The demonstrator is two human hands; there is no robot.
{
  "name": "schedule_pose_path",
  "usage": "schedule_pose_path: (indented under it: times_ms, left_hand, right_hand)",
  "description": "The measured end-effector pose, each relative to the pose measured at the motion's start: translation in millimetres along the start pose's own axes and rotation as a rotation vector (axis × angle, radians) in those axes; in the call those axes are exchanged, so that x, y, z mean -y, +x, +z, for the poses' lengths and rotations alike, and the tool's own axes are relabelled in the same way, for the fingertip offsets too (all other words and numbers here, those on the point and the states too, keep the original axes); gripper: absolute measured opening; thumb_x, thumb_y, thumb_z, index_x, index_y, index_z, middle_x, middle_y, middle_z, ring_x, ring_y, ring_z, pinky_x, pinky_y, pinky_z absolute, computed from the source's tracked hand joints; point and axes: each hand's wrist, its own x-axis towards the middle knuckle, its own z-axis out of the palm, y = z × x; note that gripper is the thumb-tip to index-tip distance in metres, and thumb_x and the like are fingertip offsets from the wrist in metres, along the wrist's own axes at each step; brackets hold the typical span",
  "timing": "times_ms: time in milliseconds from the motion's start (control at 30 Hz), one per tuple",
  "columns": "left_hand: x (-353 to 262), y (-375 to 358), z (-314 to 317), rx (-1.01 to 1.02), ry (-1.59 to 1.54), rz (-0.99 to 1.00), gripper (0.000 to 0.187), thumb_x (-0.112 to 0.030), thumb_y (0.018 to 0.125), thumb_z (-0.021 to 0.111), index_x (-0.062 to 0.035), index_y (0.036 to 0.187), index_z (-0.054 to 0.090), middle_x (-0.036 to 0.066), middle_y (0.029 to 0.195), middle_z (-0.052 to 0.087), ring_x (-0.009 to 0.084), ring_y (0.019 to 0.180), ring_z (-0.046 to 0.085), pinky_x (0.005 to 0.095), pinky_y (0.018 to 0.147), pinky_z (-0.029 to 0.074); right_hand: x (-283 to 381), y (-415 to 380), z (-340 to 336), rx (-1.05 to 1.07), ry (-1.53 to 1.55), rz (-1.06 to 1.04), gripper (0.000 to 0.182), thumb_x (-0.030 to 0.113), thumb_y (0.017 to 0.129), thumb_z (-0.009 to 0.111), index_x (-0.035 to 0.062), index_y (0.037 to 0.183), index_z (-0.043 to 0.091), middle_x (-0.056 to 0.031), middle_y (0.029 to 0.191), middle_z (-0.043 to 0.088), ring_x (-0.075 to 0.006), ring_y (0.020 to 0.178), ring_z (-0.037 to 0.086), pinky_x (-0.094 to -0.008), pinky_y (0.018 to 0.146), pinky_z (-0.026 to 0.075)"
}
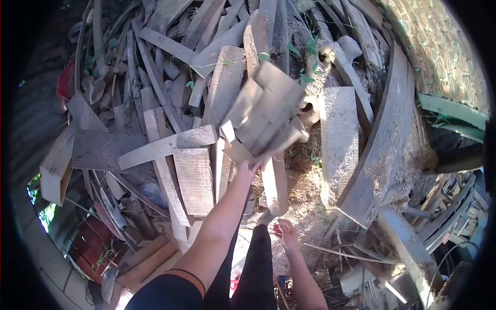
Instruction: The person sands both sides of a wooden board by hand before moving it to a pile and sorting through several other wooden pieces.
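My left hand (248, 169) is stretched forward, its fingers closed on the lower edge of a broad, pale brown wooden piece (268, 111). That piece is slightly blurred and tilted above the heap of scrap wood. Beside my legs, my right hand (285, 233) has its fingers curled; anything inside them is too small to make out. It is nearest to the lower end of a narrow plank (275, 188).
Loose boards fill the heap, among them a ridged block (194, 181) and a long curved plank (385, 144). Green vines (306, 77) hang over it. Red bricks (95, 248) lie at the lower left, and sawdust covers ground near my feet.
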Motion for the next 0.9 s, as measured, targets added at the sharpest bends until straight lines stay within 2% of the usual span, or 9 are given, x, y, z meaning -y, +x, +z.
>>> schedule_pose_path:
  times_ms: [67, 200, 400, 500, 600, 667, 767, 833, 900]
  left_hand:
    - [14, -29, -41, 0.116, 0.189, 0.051, 0.041, 0.012, 0.077, 0.046, 0.0045, 0.118, 0.045, 0.022, 0.111, 0.055, 0.0333, 0.094, 0.064, 0.0542, 0.085, 0.060]
    - [5, -121, -71, 0.223, 0.332, -0.182, 0.040, 0.011, 0.073, 0.053, 0.0027, 0.112, 0.051, 0.018, 0.093, 0.061, 0.0276, 0.078, 0.066, 0.0477, 0.070, 0.060]
    - [-81, -135, -42, 0.250, 0.194, -0.047, 0.036, 0.008, 0.076, 0.052, 0.0001, 0.110, 0.052, 0.013, 0.099, 0.061, 0.0246, 0.086, 0.065, 0.0395, 0.068, 0.059]
    - [-171, -95, -24, 0.223, -0.034, 0.263, 0.017, -0.001, 0.087, 0.059, -0.0006, 0.104, 0.055, 0.010, 0.099, 0.062, 0.0214, 0.086, 0.064, 0.0327, 0.077, 0.061]
    - [-263, -87, -14, 0.361, -0.460, 0.348, 0.030, -0.013, 0.097, 0.054, 0.0068, 0.117, 0.045, 0.024, 0.119, 0.057, 0.0411, 0.117, 0.058, 0.0408, 0.098, 0.056]
    - [-298, -95, -8, 0.278, -0.463, 0.473, 0.038, -0.015, 0.097, 0.053, -0.0006, 0.128, 0.036, 0.020, 0.125, 0.052, 0.0417, 0.119, 0.056, 0.0464, 0.103, 0.052]
    - [-290, -72, -54, 0.328, -0.290, 0.541, 0.047, -0.011, 0.094, 0.057, -0.0104, 0.134, 0.031, 0.014, 0.124, 0.049, 0.0420, 0.120, 0.055, 0.0519, 0.105, 0.049]
    - [-251, -88, -71, 0.127, -0.189, 0.563, 0.039, -0.014, 0.096, 0.054, 0.0023, 0.129, 0.039, 0.022, 0.131, 0.044, 0.0435, 0.124, 0.051, 0.0519, 0.107, 0.046]
    - [-210, -48, -124, 0.049, -0.134, 0.465, 0.027, -0.012, 0.093, 0.057, -0.0015, 0.116, 0.048, 0.018, 0.118, 0.051, 0.0421, 0.114, 0.056, 0.0506, 0.103, 0.051]
  right_hand:
    - [23, -11, -1, -0.027, -0.015, 0.014, 0.025, 0.024, 0.101, 0.053, 0.0057, 0.117, 0.059, -0.0111, 0.100, 0.066, -0.0180, 0.089, 0.066, -0.0307, 0.079, 0.054]
    - [37, -22, -12, -0.039, -0.017, -0.012, 0.024, 0.021, 0.101, 0.050, 0.0079, 0.119, 0.059, -0.0106, 0.100, 0.066, -0.0180, 0.089, 0.065, -0.0340, 0.080, 0.054]
    - [56, -24, -8, -0.079, -0.172, 0.046, 0.027, 0.023, 0.100, 0.054, 0.0067, 0.120, 0.059, -0.0100, 0.099, 0.066, -0.0184, 0.087, 0.066, -0.0341, 0.077, 0.055]
    - [65, -14, 3, -0.054, -0.202, 0.014, 0.027, 0.027, 0.098, 0.058, 0.0065, 0.117, 0.061, -0.0091, 0.095, 0.066, -0.0183, 0.085, 0.066, -0.0334, 0.076, 0.055]
    - [59, -3, 10, 0.007, -0.221, -0.026, 0.028, 0.030, 0.097, 0.061, 0.0079, 0.114, 0.062, -0.0085, 0.093, 0.067, -0.0184, 0.083, 0.067, -0.0329, 0.075, 0.055]
    - [55, 2, 17, 0.031, -0.222, -0.054, 0.028, 0.031, 0.096, 0.062, 0.0087, 0.113, 0.063, -0.0084, 0.092, 0.067, -0.0184, 0.083, 0.068, -0.0326, 0.075, 0.055]
    - [48, 7, 23, 0.052, -0.223, -0.034, 0.029, 0.029, 0.096, 0.063, 0.0067, 0.115, 0.062, -0.0098, 0.093, 0.069, -0.0167, 0.083, 0.068, -0.0295, 0.069, 0.056]
    - [47, -2, 27, 0.054, -0.219, -0.015, 0.028, 0.028, 0.097, 0.063, 0.0067, 0.115, 0.062, -0.0099, 0.093, 0.069, -0.0169, 0.083, 0.068, -0.0296, 0.069, 0.056]
    - [43, -7, 25, 0.047, -0.205, -0.016, 0.027, 0.027, 0.097, 0.062, 0.0067, 0.115, 0.061, -0.0091, 0.091, 0.069, -0.0166, 0.082, 0.068, -0.0290, 0.068, 0.055]
